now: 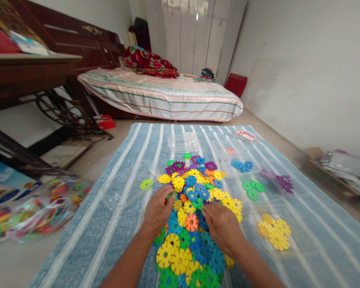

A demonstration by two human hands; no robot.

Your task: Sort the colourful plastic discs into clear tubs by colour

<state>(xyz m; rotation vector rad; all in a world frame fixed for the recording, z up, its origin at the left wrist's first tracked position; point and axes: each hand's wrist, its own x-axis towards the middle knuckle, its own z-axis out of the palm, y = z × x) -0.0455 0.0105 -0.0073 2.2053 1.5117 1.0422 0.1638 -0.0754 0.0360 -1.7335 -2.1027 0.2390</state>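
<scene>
A person's two bare hands work in a heap of colourful notched plastic discs (180, 260) down the middle of a desk (102, 240) covered with blue-and-white striped cloth. The left hand (158, 207) is partly closed, fingers curled and thumb near a green disc (170, 196) at the heap's left side. The right hand (222, 227) is loosely curled, fingertips down among discs on the right side. I cannot tell whether either has a firm hold. To the right, clear plastic trays (304, 238) hold discs by colour: yellow discs (274, 232) nearest, then green discs (253, 190) and purple discs (284, 184), with blue discs (242, 165) farther back. One light-green disc (146, 184) lies left of the heap. Beyond the desk stands a bed (165, 98).
</scene>
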